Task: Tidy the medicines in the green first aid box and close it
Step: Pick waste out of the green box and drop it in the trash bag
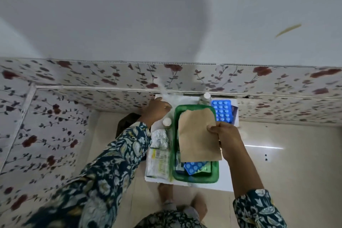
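The green first aid box (215,174) stands open on a small white table (224,185). My right hand (222,131) pinches a brown paper envelope (196,135) by its right edge, holding it over the box. Under the envelope, a blue blister strip (194,167) and other packets lie in the box's near end. My left hand (156,110) reaches past the box's far left corner and grips something white and blurred (163,92); I cannot tell what it is.
Left of the box lie a white-capped bottle (167,122), a silver foil strip (159,139) and a printed packet (158,163). A second bottle (205,98) and a blue blister pack (221,110) sit behind the box. Floral wall panels enclose the back and left.
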